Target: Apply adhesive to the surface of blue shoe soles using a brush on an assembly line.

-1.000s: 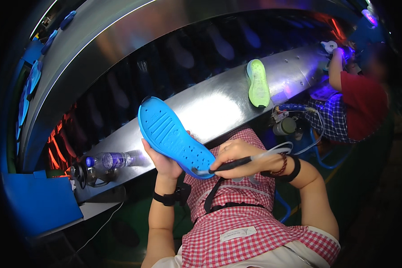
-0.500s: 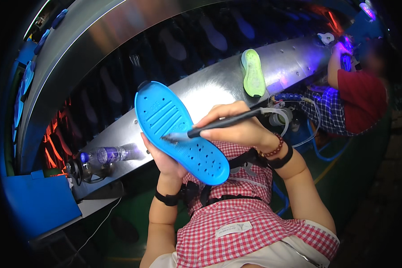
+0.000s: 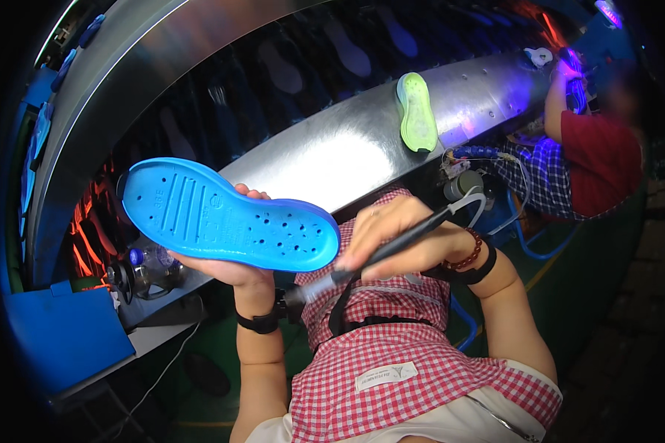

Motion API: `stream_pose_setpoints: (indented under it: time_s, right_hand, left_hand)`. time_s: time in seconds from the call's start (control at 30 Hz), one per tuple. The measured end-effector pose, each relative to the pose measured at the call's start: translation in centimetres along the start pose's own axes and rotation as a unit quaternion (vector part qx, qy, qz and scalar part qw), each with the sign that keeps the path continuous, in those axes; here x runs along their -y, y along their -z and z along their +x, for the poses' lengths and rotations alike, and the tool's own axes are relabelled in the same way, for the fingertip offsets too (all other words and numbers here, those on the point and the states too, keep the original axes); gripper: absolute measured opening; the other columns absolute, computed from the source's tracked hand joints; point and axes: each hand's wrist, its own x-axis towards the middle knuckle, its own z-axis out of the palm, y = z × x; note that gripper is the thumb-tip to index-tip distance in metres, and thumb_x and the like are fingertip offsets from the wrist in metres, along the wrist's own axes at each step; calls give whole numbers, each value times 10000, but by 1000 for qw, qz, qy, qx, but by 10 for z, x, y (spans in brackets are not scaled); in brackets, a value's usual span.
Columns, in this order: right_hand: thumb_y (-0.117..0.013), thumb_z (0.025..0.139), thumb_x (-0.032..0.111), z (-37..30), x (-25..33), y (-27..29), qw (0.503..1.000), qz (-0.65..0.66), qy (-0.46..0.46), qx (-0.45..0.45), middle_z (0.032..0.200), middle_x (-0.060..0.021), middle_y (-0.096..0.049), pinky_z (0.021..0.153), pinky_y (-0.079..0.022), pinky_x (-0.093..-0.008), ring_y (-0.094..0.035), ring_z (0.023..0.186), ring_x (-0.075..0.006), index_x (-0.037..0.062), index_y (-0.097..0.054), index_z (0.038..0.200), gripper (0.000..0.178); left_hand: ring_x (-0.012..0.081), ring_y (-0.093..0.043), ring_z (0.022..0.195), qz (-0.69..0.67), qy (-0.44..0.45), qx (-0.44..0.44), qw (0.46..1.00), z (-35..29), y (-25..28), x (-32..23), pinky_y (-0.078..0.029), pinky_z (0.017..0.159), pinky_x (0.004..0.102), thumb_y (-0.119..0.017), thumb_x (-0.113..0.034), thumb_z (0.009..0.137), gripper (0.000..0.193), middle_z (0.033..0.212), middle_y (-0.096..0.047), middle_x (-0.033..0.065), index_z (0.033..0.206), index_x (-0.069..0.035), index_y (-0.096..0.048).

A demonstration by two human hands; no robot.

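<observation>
A blue shoe sole (image 3: 229, 214) lies across my left hand (image 3: 233, 272), its ribbed and dotted inner face turned up. The fingers wrap round it from below, with fingertips showing at its far edge. In my right hand (image 3: 403, 240) is a black-handled brush (image 3: 399, 242) with a tube running from its back end. Its pale, blurred head hangs just off the sole's near edge, apart from it. A yellow-green shoe sole (image 3: 418, 114) rests beyond on the metal ledge (image 3: 325, 159).
Behind the ledge, dark shoe-shaped pieces (image 3: 347, 48) move past in a row. A glass pot (image 3: 151, 273) and a bottle (image 3: 137, 257) stand at the left, near a blue box (image 3: 66, 340). At the right sits a co-worker in a red top (image 3: 606, 155).
My left hand has swung the blue sole left and turned it nearly level. The brush has come off the sole's face and moved down to its near side.
</observation>
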Motion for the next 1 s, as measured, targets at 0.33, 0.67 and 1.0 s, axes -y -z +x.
stream_pose_setpoints:
  time_s: [0.33,0.67,1.0]
  right_hand:
    - [-674,718,-6,-1,-20,5,992,87,-33,-88,921,-112,-651,757,-498,-270,-626,829,-181,0,-658,926,209]
    - [-677,738,14,0,-2,-6,994,40,-82,-57,863,-88,-667,668,-480,-208,-606,754,-94,5,-661,939,202]
    - [-690,710,18,1,1,16,989,-2,11,149,913,-153,-658,768,-514,-312,-644,860,-235,-12,-645,924,221]
  left_hand:
    - [336,-588,851,32,-7,96,995,5,-6,-11,-484,773,471,-190,-812,719,947,1014,-563,211,1257,-66,-416]
    - [364,-564,971,18,203,84,975,-19,31,14,-471,835,484,-371,-599,832,755,1181,-507,208,1323,-27,-326]
    - [251,-601,942,102,344,139,923,3,15,-9,-488,832,336,-490,-344,843,572,1137,-547,190,1244,51,-394]
